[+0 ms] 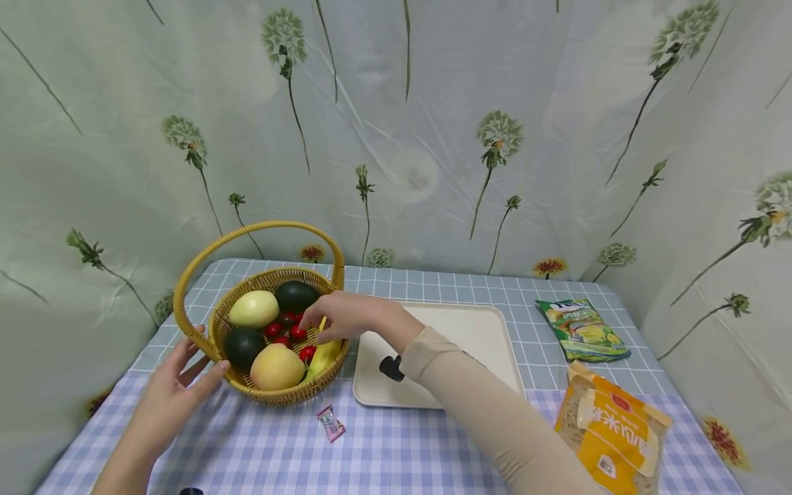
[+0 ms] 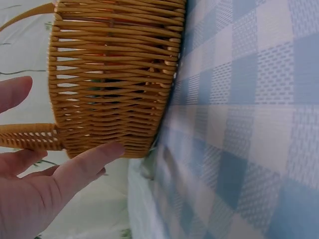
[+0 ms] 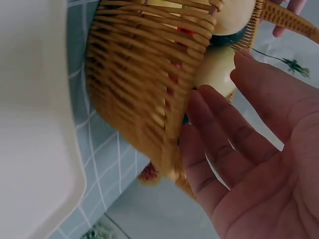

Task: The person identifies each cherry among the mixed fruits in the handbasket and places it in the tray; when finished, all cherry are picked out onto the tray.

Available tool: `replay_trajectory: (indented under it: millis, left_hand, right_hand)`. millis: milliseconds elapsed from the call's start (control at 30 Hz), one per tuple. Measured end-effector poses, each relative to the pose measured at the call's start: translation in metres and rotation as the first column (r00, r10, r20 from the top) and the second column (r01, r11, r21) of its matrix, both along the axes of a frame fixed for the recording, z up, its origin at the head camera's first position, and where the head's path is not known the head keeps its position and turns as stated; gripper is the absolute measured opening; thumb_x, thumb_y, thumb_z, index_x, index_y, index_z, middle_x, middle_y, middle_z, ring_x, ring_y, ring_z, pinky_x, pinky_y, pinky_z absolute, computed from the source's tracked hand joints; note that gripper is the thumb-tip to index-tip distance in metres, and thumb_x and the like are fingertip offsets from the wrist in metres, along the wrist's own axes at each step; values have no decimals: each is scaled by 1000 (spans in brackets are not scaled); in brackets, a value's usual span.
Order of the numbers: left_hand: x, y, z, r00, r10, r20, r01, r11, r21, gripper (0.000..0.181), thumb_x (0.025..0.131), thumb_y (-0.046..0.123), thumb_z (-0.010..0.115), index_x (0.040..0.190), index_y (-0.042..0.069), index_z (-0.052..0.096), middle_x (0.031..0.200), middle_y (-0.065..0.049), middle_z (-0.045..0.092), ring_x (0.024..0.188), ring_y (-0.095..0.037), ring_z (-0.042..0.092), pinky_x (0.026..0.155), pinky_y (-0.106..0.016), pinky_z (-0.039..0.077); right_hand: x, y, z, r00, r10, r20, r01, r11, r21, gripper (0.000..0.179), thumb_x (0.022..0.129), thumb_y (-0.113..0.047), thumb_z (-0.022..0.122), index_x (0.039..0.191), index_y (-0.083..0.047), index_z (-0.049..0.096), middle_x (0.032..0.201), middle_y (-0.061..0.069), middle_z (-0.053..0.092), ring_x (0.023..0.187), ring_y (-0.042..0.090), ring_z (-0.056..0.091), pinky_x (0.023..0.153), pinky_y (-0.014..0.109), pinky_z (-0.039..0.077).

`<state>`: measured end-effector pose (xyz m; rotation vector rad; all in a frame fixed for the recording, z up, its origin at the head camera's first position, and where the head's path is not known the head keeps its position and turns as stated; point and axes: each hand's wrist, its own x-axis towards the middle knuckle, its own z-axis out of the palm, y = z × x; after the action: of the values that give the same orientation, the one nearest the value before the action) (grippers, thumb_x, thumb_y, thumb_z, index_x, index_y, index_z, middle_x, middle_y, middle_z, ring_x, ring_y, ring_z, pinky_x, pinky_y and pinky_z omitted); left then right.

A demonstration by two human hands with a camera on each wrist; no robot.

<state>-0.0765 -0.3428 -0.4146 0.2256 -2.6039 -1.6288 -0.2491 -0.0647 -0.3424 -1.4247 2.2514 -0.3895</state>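
Note:
A round wicker basket (image 1: 300, 393) with an arched handle (image 1: 266, 225) stands at the left of the table. It holds two dark green fruits (image 1: 297, 295), a pale green fruit (image 1: 254, 309), a yellowish round fruit (image 1: 277, 368), several small red fruits (image 1: 298, 333) and a long yellow fruit (image 1: 323, 359). My left hand (image 1: 176, 388) is at the basket's left side, its thumb and fingers spread around the handle's foot; firm contact cannot be made out. Over the right rim hovers my right hand (image 1: 349, 317), fingers slightly bent and apart, with nothing visible between them.
Right of the basket lies a cream tray (image 1: 458, 320), partly hidden by my right forearm. A small wrapped sweet (image 1: 331, 423) is in front of the basket. At the right are a green packet (image 1: 581, 330) and an orange bag of grain (image 1: 612, 433). A floral curtain hangs behind.

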Motion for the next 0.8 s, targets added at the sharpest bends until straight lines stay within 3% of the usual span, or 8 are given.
replay_trajectory:
  millis: [67, 133, 233, 567, 800]
  left_hand:
    - [-3, -1, -4, 1000, -14, 13, 13, 996, 88, 89, 109, 21, 66, 174, 13, 5, 175, -35, 9, 151, -42, 48, 84, -13, 58]
    - [-6, -1, -7, 999, -16, 28, 11, 986, 165, 88, 109, 18, 66, 174, 12, 6, 174, -35, 8, 139, -14, 60, 84, -17, 61]
    - [-8, -2, -10, 1000, -6, 30, 0, 977, 211, 89, 108, 14, 67, 173, 8, 7, 173, -34, 11, 111, 19, 55, 84, -18, 62]
    - [-12, -2, -14, 999, 9, 36, -19, 960, 280, 90, 106, 11, 69, 173, 7, 7, 170, -30, 10, 107, 15, 59, 84, -20, 63]
    - [-13, -4, -20, 1000, 27, 10, -28, 933, 359, 88, 105, 8, 69, 173, 11, 12, 161, -20, 24, 108, 12, 62, 85, -21, 64]
  right_hand:
    - [-3, -11, -3, 1000, -1, 3, 0, 1000, 24, 36, 106, -20, 71, 142, -13, 70, 139, 7, 72, 123, 18, 69, 99, 22, 56]
    - [-4, -21, -4, 1000, -13, 5, 13, 998, 55, 35, 105, -21, 72, 140, -15, 71, 137, 5, 73, 125, 17, 67, 100, 22, 55]
    - [-6, -34, -6, 999, -42, 25, 39, 995, 93, 33, 104, -20, 74, 136, -17, 73, 134, 3, 74, 126, 15, 66, 101, 22, 55]
    - [-7, -56, -10, 987, -145, 67, 124, 961, 248, 28, 99, -21, 81, 127, -24, 76, 132, -8, 71, 118, 7, 62, 96, 22, 53]
    - [-7, -65, -12, 990, -132, 51, 108, 937, 332, 31, 97, -22, 82, 127, -27, 76, 134, -13, 68, 116, 6, 56, 94, 21, 50]
